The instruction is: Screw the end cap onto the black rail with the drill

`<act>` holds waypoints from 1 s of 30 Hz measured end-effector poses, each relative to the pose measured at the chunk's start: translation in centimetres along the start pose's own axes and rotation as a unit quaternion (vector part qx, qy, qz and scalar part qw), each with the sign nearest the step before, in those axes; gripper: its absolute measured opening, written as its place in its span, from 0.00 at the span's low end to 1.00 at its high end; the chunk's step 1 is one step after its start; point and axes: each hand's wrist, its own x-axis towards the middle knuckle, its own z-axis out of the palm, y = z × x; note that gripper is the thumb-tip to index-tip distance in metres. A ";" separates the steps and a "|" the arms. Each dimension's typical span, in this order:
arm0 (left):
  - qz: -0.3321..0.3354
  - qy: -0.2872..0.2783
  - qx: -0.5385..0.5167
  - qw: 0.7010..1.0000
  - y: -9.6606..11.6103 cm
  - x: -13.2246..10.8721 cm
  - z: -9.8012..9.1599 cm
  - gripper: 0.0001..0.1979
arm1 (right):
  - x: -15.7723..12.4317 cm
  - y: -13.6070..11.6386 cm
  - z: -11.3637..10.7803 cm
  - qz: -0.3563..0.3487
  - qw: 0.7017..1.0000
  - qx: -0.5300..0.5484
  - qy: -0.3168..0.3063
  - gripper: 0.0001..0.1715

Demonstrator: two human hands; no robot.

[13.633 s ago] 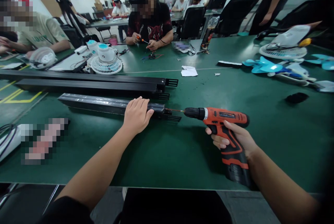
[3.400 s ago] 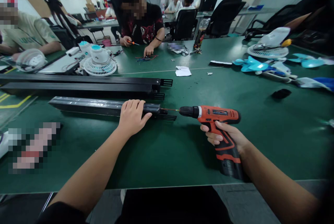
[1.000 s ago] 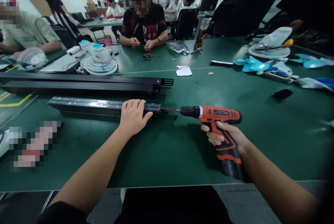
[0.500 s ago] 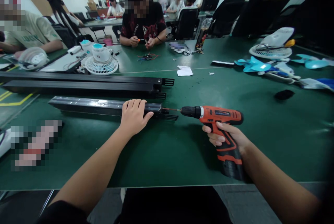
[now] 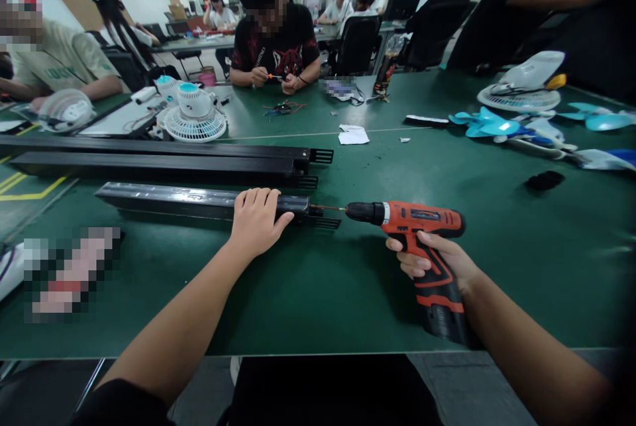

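A long black bar [image 5: 163,198] lies on the green table, and my left hand [image 5: 257,222] is wrapped over it near its right end. Slotted black tabs stick out past that end. My right hand [image 5: 437,260] grips the handle of a red and black power drill [image 5: 422,217], which points left. From the drill's chuck a long thin bit [image 5: 328,208] reaches to the end of the bar; where its tip meets the bar is too small to tell.
More black bars [image 5: 149,162] lie just behind. White fan parts [image 5: 195,114] are at the back left, blue fan blades [image 5: 484,122] at the right. A person [image 5: 275,48] across the table holds a small tool. A pixelated object [image 5: 79,270] lies at the left.
The whole view has shifted slightly. The hands, the bar and the drill keep the same places relative to each other. The person across has moved their hands a little.
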 end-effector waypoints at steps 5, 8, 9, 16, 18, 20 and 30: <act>0.003 0.004 0.004 1.000 0.0 0.0 0.0 0.25 | -0.1 -0.2 0.1 0.013 1.000 -0.006 -0.006 0.17; 0.004 0.003 0.010 1.000 0.0 0.1 0.0 0.25 | -0.1 -0.2 0.4 0.012 1.000 0.009 0.010 0.16; 0.004 0.002 0.009 1.000 0.0 0.1 0.0 0.25 | -0.1 -0.3 0.5 0.013 1.000 0.012 0.011 0.15; 0.002 0.001 0.006 1.000 0.0 0.0 0.1 0.25 | -0.2 -0.4 0.8 0.021 0.999 0.032 -0.001 0.14; 0.002 -0.001 0.007 1.000 0.0 0.0 0.1 0.25 | -0.2 -0.4 0.8 0.023 0.999 0.033 0.003 0.13; 0.001 -0.001 0.005 1.000 0.0 0.0 0.2 0.25 | -0.2 -0.4 0.8 0.018 0.999 0.035 0.007 0.14; 0.000 -0.001 0.005 1.000 0.2 0.1 0.0 0.24 | -0.2 -0.2 0.4 0.009 1.000 0.025 -0.009 0.17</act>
